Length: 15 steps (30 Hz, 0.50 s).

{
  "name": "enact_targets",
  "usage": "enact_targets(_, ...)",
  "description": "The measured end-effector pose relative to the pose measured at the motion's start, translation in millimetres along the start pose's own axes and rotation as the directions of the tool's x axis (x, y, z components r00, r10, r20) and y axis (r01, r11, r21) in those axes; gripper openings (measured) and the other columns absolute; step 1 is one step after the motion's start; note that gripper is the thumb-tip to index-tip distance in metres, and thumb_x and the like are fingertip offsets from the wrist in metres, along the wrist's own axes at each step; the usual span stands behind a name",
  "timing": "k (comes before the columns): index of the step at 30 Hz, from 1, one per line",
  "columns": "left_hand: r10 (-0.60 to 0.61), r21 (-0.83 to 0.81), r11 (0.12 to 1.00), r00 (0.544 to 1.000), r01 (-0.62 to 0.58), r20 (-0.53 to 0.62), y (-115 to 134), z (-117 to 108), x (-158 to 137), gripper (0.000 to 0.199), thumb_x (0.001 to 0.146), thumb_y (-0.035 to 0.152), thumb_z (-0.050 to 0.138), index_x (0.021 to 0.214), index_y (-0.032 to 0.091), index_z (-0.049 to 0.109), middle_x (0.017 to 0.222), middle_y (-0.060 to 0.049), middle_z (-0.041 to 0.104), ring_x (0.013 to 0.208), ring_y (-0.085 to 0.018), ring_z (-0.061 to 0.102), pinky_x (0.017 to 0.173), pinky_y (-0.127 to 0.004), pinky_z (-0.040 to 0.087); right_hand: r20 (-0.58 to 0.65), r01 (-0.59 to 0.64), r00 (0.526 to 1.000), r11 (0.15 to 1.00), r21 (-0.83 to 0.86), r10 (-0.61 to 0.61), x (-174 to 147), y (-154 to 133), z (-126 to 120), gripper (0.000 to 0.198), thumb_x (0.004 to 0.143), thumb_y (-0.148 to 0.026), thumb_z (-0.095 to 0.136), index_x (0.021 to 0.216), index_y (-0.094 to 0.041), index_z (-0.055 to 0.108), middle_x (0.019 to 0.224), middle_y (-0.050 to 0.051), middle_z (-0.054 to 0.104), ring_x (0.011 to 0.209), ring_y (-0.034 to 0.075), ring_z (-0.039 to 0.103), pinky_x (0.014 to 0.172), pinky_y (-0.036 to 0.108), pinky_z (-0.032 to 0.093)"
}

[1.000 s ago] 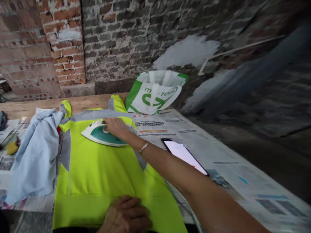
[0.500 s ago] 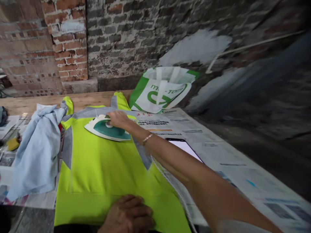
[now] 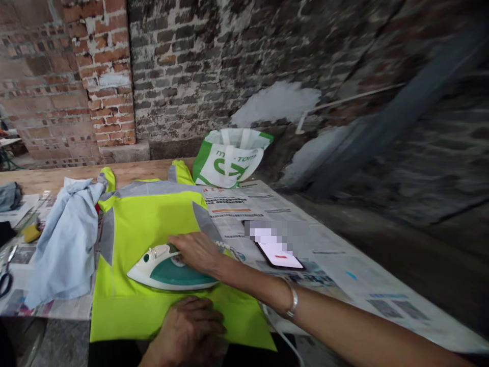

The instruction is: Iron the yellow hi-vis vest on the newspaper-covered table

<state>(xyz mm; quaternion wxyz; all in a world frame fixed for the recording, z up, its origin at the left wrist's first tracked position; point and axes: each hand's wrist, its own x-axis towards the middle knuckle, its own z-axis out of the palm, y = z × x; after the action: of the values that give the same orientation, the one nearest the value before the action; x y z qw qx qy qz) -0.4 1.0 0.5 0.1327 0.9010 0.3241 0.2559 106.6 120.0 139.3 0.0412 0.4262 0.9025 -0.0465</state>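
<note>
A neon-yellow long-sleeved top with grey panels [image 3: 153, 219] lies flat on the newspaper-covered table, its sleeves at the far end. My right hand [image 3: 196, 252] is closed round the handle of a white and green clothes iron [image 3: 179, 275]. The iron's soleplate rests on the lower middle of the top, its tip pointing left. Near the hem, my left hand [image 3: 191, 326] presses down just below the iron, its fingers curled against the fabric; the fingertips are hidden. The iron's cord [image 3: 284, 339] runs behind my right forearm.
To the left lie a light blue garment [image 3: 64, 244], scissors [image 3: 5, 278] and a small yellow object [image 3: 31, 233]. A lit phone [image 3: 280, 255] rests on newspaper [image 3: 324, 285] to the right. Behind it stands a white and green bag [image 3: 233, 158] by the brick wall [image 3: 179, 76].
My right hand has drawn the iron from the upper part of the top down toward the hem. My left hand stays at the hem. The camera view has shifted somewhat.
</note>
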Motion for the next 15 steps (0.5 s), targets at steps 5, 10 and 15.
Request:
enact_targets(5,-0.013,0.002,1.0,1.0,0.013,-0.004,2.8,2.2,-2.8,0.014,0.098,0.024,0.057,0.104,0.022,0.07,0.115,-0.004,0.077,0.123,-0.021,0.066,0.108,-0.037,0.048,-0.102,-0.096,0.991,0.995,-0.039,0.092,53.6,8.6,-0.4,0.03,0.099,-0.026,0.05,0.123,-0.019,0.067,0.109,0.016,0.078,0.103,0.03,0.073,0.078,0.034,0.049)
enact_targets(10,-0.023,-0.032,0.999,1.0,0.023,-0.018,4.7,4.0,-2.9,0.014,0.096,0.022,0.059,0.105,0.022,0.069,0.117,-0.003,0.077,0.124,-0.019,0.066,0.112,-0.035,0.046,-0.195,-0.176,0.966,0.984,-0.024,0.168,122.1,21.9,-7.3,0.033,0.1,-0.023,0.047,0.126,-0.016,0.066,0.115,0.02,0.075,0.11,0.03,0.07,0.088,0.036,0.049)
enact_targets(15,-0.03,-0.08,0.996,0.998,0.025,-0.063,3.9,3.8,-1.8,0.016,0.094,0.02,0.059,0.108,0.023,0.068,0.121,0.0,0.076,0.128,-0.018,0.063,0.115,-0.034,0.043,-0.3,-0.231,0.926,0.973,0.028,0.229,178.9,32.9,-18.0,0.04,0.102,-0.014,0.035,0.127,-0.01,0.066,0.121,0.023,0.071,0.115,0.03,0.066,0.093,0.038,0.047)
